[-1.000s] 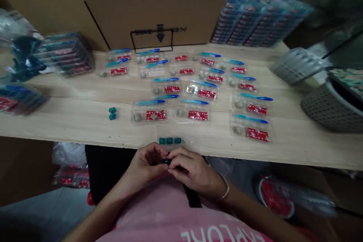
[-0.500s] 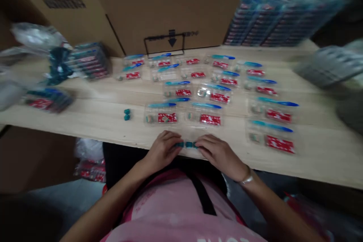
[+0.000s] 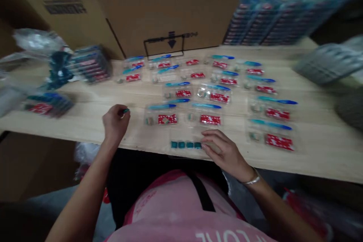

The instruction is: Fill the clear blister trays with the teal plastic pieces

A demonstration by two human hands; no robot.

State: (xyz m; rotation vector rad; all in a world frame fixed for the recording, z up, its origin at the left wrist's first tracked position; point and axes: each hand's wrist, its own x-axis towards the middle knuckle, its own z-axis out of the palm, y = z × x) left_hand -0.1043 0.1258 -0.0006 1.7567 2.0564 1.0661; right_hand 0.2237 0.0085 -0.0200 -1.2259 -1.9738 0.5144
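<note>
Our left hand (image 3: 115, 123): closed, pinching a small teal block (image 3: 126, 110)
Our right hand (image 3: 224, 149): open, beside a row of square teal blocks (image 3: 185, 145)

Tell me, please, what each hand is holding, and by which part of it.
The left hand pinches a small teal block at its end; the right hand appears to hold nothing.

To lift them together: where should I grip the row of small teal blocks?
Pinch the row of small teal blocks at both ends from the near side: they sit in one straight line, and the right hand lies at one end.
</note>
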